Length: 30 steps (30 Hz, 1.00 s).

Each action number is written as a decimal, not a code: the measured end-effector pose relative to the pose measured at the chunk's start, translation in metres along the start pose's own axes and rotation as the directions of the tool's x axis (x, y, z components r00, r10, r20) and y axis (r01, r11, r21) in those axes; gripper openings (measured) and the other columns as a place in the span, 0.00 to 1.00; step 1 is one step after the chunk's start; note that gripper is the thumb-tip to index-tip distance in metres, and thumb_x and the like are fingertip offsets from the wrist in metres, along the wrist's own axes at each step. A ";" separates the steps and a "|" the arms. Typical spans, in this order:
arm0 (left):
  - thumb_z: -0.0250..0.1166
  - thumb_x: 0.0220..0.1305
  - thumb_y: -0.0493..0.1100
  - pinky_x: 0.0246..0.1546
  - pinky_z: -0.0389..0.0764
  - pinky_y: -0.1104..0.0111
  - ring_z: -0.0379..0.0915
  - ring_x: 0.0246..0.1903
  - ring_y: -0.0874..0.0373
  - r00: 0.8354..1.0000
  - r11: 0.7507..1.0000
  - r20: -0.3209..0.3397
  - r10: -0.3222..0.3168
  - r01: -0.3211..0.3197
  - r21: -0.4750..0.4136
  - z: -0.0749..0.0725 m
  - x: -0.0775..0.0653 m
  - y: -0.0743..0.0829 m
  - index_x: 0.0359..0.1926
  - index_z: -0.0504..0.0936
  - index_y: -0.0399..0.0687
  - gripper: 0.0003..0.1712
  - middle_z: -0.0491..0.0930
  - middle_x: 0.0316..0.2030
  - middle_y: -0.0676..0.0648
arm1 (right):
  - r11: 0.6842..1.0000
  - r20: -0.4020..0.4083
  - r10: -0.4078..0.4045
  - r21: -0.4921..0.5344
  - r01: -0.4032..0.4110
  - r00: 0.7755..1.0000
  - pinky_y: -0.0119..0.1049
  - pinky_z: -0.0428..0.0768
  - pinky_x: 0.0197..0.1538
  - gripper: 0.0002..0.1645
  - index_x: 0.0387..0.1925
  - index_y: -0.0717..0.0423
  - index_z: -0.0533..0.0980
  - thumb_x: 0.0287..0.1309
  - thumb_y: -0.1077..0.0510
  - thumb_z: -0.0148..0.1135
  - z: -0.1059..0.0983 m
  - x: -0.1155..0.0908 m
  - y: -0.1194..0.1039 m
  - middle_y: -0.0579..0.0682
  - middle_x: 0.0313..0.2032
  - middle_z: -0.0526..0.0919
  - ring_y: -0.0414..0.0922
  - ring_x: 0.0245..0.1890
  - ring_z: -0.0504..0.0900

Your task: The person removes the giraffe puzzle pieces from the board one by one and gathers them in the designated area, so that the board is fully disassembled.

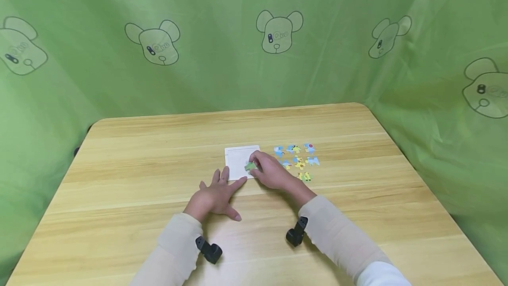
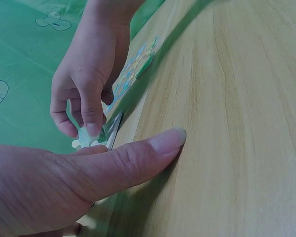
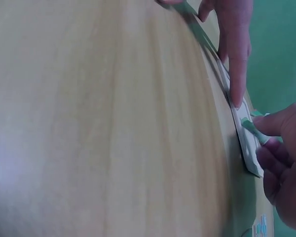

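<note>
A small white tray (image 1: 236,162) with a raised rim lies flat at the middle of the table. My right hand (image 1: 271,172) pinches a green jigsaw puzzle piece (image 1: 250,166) between thumb and fingers, over the tray's right part. In the right wrist view the piece (image 3: 252,129) is tilted above the white tray surface. My left hand (image 1: 216,198) lies with its fingers spread at the tray's near left corner. Its index fingertip touches the near rim, and its thumb (image 2: 143,153) extends over the tabletop.
To the right of the tray, several loose puzzle pieces (image 1: 299,162) in blue, yellow and green lie spread on the wooden table (image 1: 158,153). Part of that group is hidden behind my right hand. A green curtain (image 1: 222,78) with bear-head outlines surrounds the table.
</note>
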<state>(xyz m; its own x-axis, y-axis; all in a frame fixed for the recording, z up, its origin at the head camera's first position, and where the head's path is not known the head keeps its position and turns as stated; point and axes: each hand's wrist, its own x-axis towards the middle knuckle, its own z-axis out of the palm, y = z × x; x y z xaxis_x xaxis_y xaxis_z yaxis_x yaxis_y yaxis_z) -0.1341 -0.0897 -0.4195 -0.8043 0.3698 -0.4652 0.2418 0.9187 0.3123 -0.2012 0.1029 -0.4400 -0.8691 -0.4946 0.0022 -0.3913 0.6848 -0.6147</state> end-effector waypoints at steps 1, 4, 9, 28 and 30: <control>0.72 0.41 0.65 0.58 0.46 0.29 0.30 0.71 0.35 1.000 1.000 0.001 0.000 0.000 0.003 0.000 0.000 0.000 0.73 0.48 0.71 0.61 0.33 0.73 0.35 | 1.000 0.001 -0.011 0.013 0.011 1.000 0.35 0.73 0.36 0.13 0.44 0.55 0.71 0.58 0.62 0.61 0.000 0.000 0.000 0.48 0.30 0.72 0.42 0.31 0.70; 0.72 0.41 0.66 0.58 0.46 0.29 0.30 0.71 0.35 1.000 1.000 0.004 -0.001 0.001 0.013 0.000 0.000 0.000 0.73 0.48 0.71 0.61 0.32 0.73 0.36 | 0.999 -0.009 -0.003 0.045 0.003 1.000 0.33 0.74 0.36 0.10 0.43 0.54 0.71 0.60 0.63 0.58 -0.001 -0.001 0.000 0.46 0.29 0.73 0.41 0.30 0.71; 0.71 0.41 0.66 0.59 0.46 0.29 0.29 0.71 0.36 1.000 1.000 0.009 -0.005 0.005 0.021 0.000 0.000 0.001 0.73 0.47 0.71 0.61 0.32 0.73 0.36 | 0.995 -0.068 0.051 0.091 -0.045 0.996 0.34 0.77 0.39 0.10 0.44 0.53 0.73 0.60 0.62 0.58 -0.006 -0.005 0.006 0.45 0.30 0.76 0.41 0.32 0.74; 0.74 0.40 0.62 0.59 0.44 0.29 0.28 0.71 0.36 1.000 0.999 0.014 -0.010 0.011 -0.032 -0.001 0.000 0.002 0.73 0.47 0.71 0.62 0.31 0.73 0.37 | 0.913 -0.230 0.351 0.298 -0.277 0.908 0.34 0.78 0.42 0.18 0.53 0.58 0.71 0.63 0.58 0.56 -0.066 -0.077 0.076 0.55 0.40 0.74 0.48 0.38 0.74; 0.74 0.40 0.61 0.59 0.45 0.29 0.28 0.71 0.36 1.000 0.999 0.014 -0.008 0.009 -0.035 -0.001 0.000 0.002 0.73 0.47 0.71 0.62 0.31 0.73 0.37 | 0.898 -0.231 0.400 0.292 -0.329 0.887 0.37 0.77 0.44 0.19 0.54 0.58 0.70 0.64 0.57 0.55 -0.070 -0.086 0.082 0.55 0.41 0.74 0.48 0.40 0.74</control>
<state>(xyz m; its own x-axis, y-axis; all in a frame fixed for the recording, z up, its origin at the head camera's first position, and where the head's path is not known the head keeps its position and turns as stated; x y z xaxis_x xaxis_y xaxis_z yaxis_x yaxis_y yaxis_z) -0.1340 -0.0878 -0.4182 -0.7984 0.3643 -0.4794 0.2155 0.9163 0.3374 -0.1803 0.2394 -0.4353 -0.9972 -0.0418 -0.0618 0.0224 0.6217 -0.7829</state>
